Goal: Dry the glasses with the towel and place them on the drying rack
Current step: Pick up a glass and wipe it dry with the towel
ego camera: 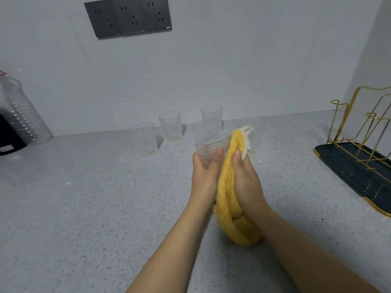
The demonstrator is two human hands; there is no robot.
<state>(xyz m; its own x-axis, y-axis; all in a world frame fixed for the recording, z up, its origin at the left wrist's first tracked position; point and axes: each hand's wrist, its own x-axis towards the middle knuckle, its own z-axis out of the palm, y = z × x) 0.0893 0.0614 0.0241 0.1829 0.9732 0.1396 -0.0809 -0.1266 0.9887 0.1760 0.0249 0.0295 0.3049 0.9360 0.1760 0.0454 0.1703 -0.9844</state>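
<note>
Centrally, above a speckled counter (84, 197), the left hand (204, 176) grips a ribbed glass (211, 149) while the right hand (246, 178) clutches a yellow towel (227, 187) against it; the gold drying rack (359, 132) stands far right.

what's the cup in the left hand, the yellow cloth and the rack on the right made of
Cup: clear glass by the look, ribbed; the countertop shows through it. Cloth: soft looped terry or microfibre, matte and limp. Rack: thin gold-coloured wire, probably metal, shiny, on a dark tray, maybe plastic.

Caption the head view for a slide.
Left hand holds a glass while right hand wipes it with yellow towel.
</note>
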